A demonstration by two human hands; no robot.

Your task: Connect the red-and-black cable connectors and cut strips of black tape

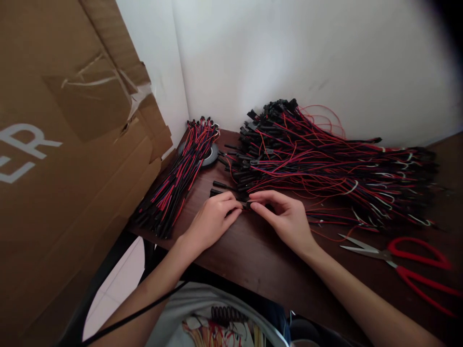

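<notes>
My left hand [213,219] and my right hand [282,214] meet at the middle of a dark wooden table [253,260], fingertips pinched together on a small black connector [248,204] with red and black wires. Just behind the hands lies a big loose heap of red and black wire leads with black connectors [325,164]. To the left lies a neat bundle of the same leads [179,178], laid diagonally.
Red-handled scissors [408,262] lie on the table at the right. A roll of black tape [211,155] sits under the bundle's far end. A large cardboard box [68,154] stands at the left. White walls form a corner behind.
</notes>
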